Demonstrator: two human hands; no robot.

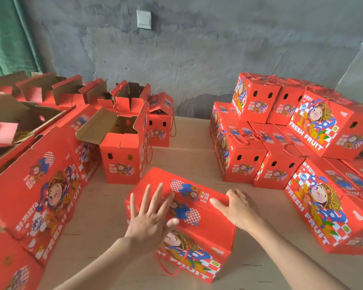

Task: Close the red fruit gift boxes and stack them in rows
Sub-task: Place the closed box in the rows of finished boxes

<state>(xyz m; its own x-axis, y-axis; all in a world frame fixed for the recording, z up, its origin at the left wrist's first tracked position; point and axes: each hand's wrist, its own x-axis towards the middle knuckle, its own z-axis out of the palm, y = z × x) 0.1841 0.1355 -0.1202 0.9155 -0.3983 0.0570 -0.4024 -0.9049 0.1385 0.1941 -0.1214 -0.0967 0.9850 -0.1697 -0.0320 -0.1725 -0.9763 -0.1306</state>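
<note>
Bare cardboard floor (189,155) runs between open boxes (122,155) left and stacked boxes (281,143) right.

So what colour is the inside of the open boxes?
Plain unprinted brown; the head view shows it inside the nearest open box.

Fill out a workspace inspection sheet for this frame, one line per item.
Surface: brown cardboard sheet, lying flat under the boxes.
Job's things: centre box, top flaps down, under both hands; closed boxes stacked in rows at right; open boxes at left.
Clutter: nothing seen.
Grips: left hand flat on the centre box, fingers spread; right hand curls its fingers over the top's far edge.
Cables: nothing seen; only a red cord handle.
Surroundings: grey wall, wall switch, green curtain.
</note>
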